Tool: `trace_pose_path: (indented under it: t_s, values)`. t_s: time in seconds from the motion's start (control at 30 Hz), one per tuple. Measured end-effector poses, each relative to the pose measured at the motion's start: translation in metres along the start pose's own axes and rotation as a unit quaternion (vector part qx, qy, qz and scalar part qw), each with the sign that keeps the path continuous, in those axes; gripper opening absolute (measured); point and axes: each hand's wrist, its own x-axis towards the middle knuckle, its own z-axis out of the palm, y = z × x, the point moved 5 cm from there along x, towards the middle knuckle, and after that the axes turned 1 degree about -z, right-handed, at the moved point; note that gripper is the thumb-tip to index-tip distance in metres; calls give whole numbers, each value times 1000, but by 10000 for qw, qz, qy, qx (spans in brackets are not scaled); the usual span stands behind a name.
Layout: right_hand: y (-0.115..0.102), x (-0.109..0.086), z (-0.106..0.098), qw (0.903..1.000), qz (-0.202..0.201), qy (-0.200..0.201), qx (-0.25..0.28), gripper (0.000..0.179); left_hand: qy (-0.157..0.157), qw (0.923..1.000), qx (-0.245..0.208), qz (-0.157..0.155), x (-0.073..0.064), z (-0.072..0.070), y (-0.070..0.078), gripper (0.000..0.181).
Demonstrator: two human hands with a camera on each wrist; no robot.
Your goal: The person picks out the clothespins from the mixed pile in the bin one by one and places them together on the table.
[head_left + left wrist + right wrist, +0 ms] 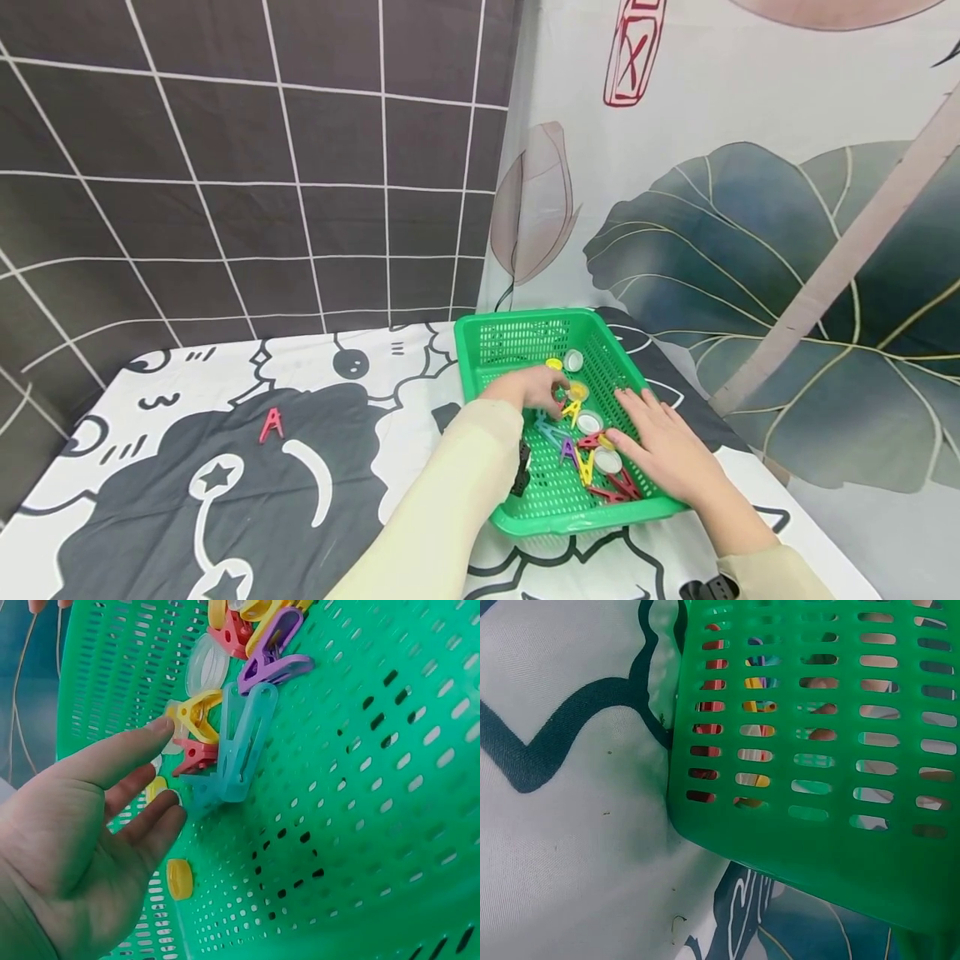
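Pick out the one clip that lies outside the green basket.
The red clip on the cloth's dark patch, left of the green basket; the other clips in view are all inside the basket.

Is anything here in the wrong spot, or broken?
One red clip looks a bit odd: it's alone on the cloth, off to the left, while the other clips lie inside the green basket. I can't see anything broken.
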Motion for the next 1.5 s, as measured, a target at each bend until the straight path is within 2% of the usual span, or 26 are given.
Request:
trace_pose_path:
  t_s: [0.13,0.23,0.53,0.73,0.9,1.17,1.3,1.43,1.5]
  values:
    - [1,-1,-1,10000,32,30,1,70,218,9980,382,-447,1,-1,-3,54]
    - [1,-1,-2,10000,50,28,-4,70,253,9941,730,-767,1,0,-7,53]
    - [1,0,1,10000,-4,22,-8,70,216,9904,945,-984,3,2,-8,56]
    - [1,1,2,10000,26,57,-18,71,174,9868,1297,-956,4,2,-4,58]
    - [0,0,2,10000,43,58,-12,69,141,9823,1664,-855,4,3,-1,42]
    - [-1,0,1,9999,83,59,-34,67,166,9845,1602,-689,7,3,1,24]
    - [-2,0,1,9999,94,31,-16,67,176,9848,1525,-815,7,4,0,27]
    - [-3,-1,-1,9999,88,64,-30,67,258,9833,1515,-980,6,4,-2,39]
    - [-4,-1,-2,9999,77,92,-40,67,281,9827,1556,-963,6,3,-2,47]
